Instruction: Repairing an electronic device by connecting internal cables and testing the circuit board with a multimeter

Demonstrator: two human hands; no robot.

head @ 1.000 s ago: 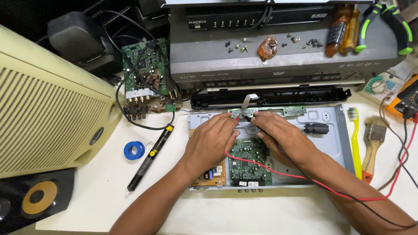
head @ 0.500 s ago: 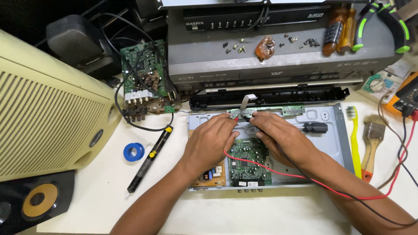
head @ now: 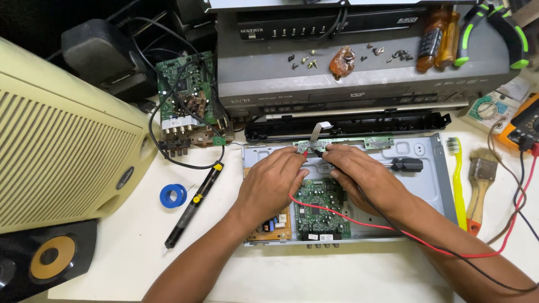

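A small oval black badge (head: 125,178) is sitting on the cream speaker grille at left. White lettered labels (head: 252,32) are showing on the black device at top. A round green-and-white sticker (head: 486,108) is lying at far right, beside the orange meter (head: 525,126).

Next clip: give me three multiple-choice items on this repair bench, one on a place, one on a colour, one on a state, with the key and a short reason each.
1. Where does the blue tape roll lie?
A. left of the open metal chassis
B. inside it
C. on the grey player up top

2. What colour is the toothbrush?
A. red
B. yellow
C. black

3. How is the chassis?
A. lid off, boards bare
B. closed
C. upside down

Key: 1 A, it sits on the table beside the black soldering iron. 2 B, yellow handle right of the chassis. 3 A, the green board shows below the left hand and right hand.
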